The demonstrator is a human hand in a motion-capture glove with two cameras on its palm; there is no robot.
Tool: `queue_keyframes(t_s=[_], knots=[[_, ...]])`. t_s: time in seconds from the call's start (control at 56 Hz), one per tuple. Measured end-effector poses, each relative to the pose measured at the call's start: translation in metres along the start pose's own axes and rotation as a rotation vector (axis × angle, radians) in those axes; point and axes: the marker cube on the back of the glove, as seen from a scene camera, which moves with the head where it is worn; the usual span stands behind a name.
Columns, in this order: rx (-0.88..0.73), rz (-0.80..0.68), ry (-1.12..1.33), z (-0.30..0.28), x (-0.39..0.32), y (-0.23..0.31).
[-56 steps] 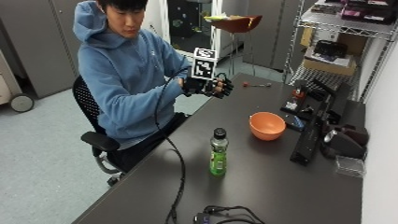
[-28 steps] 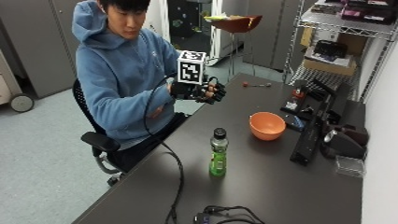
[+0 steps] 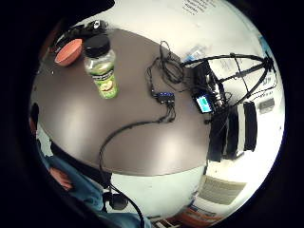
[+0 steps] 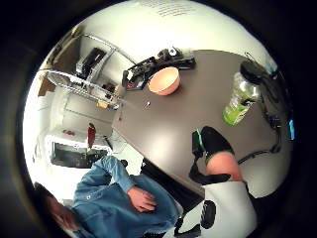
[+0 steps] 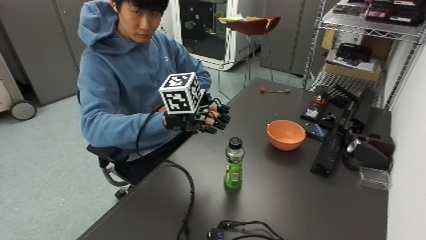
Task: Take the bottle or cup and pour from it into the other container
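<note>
A clear bottle (image 5: 233, 169) of green drink with a black cap stands upright mid-table; it also shows as the bottle (image 3: 102, 71) and the bottle (image 4: 240, 99) in the palm views. An orange bowl (image 5: 286, 134) sits behind and to its right, apart from it, also seen as the bowl (image 4: 164, 81) and the bowl (image 3: 69, 52). My gloved right hand (image 5: 200, 119) hovers above the table's near-left edge, short of the bottle, fingers loosely curled and holding nothing. The bare left hand (image 4: 141, 198) rests in the person's lap.
Black devices (image 5: 333, 145) line the table's right side, with a small clear box (image 5: 373, 177) by them. Cables (image 5: 233, 231) lie at the front edge and one trails from the glove. A wire shelf (image 5: 359, 50) stands at the back right.
My right hand has come down from chest height toward the table edge and a little nearer the bottle. Bottle and bowl have not moved.
</note>
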Motion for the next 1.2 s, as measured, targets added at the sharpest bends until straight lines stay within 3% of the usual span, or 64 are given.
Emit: queue_keyframes(t_s=[0.357, 0.66, 0.857, 1.196], knots=[[0.060, 0.024, -0.207, 0.028, 0.061, -0.007], [0.156, 0.038, -0.561, 0.072, 0.085, -0.021], [0.194, 0.073, -0.849, 0.114, 0.078, -0.031], [0.234, 0.133, -1.128, 0.159, 0.045, -0.063]])
